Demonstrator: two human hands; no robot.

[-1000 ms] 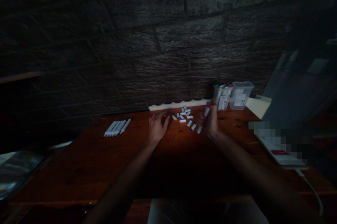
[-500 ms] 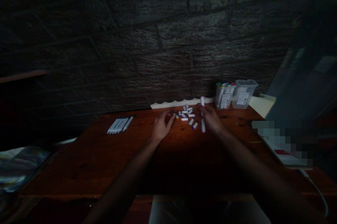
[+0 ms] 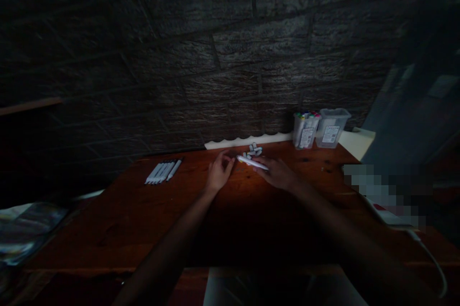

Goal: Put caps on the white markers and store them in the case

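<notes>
My right hand [image 3: 277, 173] is closed on a white marker [image 3: 252, 162] and holds it nearly flat, its tip pointing left toward my left hand. My left hand [image 3: 219, 172] rests on the wooden table [image 3: 108, 219] with its fingers curled, fingertips close to the marker's left end. Whether they pinch something is too dark to tell. Just behind both hands lies a small heap of loose marker caps [image 3: 253, 151].
A row of several white markers [image 3: 163, 171] lies at the left of the table. Two clear plastic tubs [image 3: 319, 128], one with coloured markers, stand at the back right by the stone wall. A white cable [image 3: 429, 258] runs along the right edge.
My right hand has swung the marker from upright to nearly flat and moved left over the caps, toward my left hand. My left hand has stayed almost in place.
</notes>
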